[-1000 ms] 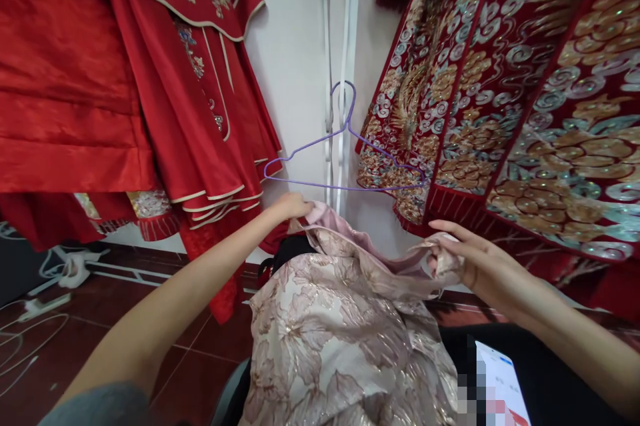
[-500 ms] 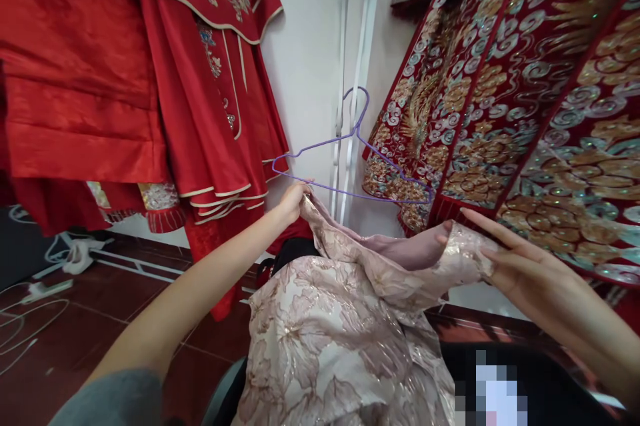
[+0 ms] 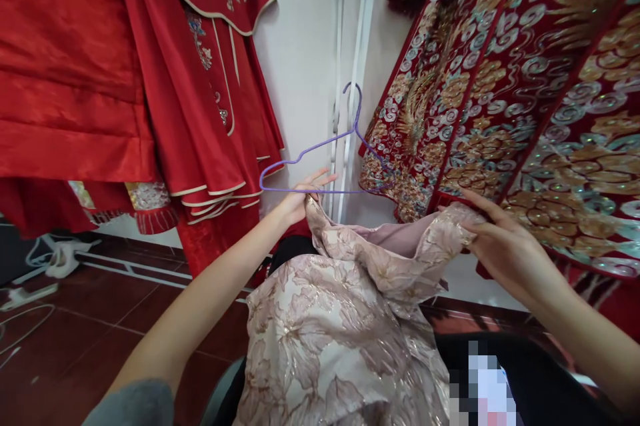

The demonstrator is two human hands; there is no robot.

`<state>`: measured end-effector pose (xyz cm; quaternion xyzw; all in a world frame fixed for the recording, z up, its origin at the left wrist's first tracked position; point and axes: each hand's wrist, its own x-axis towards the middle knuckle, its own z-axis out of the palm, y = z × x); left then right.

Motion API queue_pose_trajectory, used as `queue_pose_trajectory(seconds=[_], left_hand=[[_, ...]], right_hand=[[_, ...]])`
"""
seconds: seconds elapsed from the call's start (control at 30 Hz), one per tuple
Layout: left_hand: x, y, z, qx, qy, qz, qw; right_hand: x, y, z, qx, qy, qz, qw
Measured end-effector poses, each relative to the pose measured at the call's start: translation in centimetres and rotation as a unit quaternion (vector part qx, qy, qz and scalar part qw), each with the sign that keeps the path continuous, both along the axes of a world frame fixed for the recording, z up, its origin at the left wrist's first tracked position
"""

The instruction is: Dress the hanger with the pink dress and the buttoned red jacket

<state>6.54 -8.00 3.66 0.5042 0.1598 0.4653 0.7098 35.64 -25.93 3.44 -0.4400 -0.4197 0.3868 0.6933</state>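
Observation:
A pale pink brocade garment [image 3: 345, 319] with a floral pattern hangs down in front of me, its top held up between my two hands. My left hand [image 3: 300, 196] pinches the garment's left upper corner and also touches the bottom wire of a purple wire hanger [image 3: 320, 146], with one finger stretched along it. My right hand [image 3: 500, 246] grips the right upper corner of the garment, fingers closed on the fabric. The hanger's right end passes behind the embroidered red robe.
Red satin robes [image 3: 150, 79] hang on the left. A red robe with dense gold embroidery [image 3: 525, 93] hangs on the right. White straps [image 3: 350, 46] run down the white wall between them. Cables [image 3: 40, 266] lie on the dark red floor at left.
Both hands lifted the garment's top edge up to the hanger. My left hand now touches the hanger's bottom wire, and the hanger has swung slightly left.

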Motion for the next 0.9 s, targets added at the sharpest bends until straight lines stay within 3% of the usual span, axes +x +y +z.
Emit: queue_pose_trajectory(seconds=[0.13,0.23,0.37,0.5,0.67,0.9], left_hand=[[0.4,-2.4,-0.1,0.087,0.117,-0.007,0.989],[0.6,-4.1,-0.5,0.104,0.188,0.008,0.977],[0.6,-4.3,-1.2,0.085,0.096,0.048,0.991],[-0.5,-1.5,-1.3,-0.006,-0.008,0.147,0.989],[-1.7,0.7,-0.6,-0.074,-0.005,0.088,0.993],[-2.0,0.6,-0.8,-0.147,-0.046,0.023,0.988]], right_hand=[[0.3,-0.1,-0.2,-0.006,0.004,0.004,1.000],[0.5,-0.4,-0.4,-0.016,0.004,0.006,1.000],[0.7,-0.5,-0.4,-0.012,0.007,0.012,1.000],[0.8,-0.3,-0.3,-0.005,0.011,0.018,1.000],[0.5,-0.1,-0.1,0.018,-0.009,0.009,1.000],[1.1,1.7,0.4,0.021,-0.004,-0.002,1.000]])
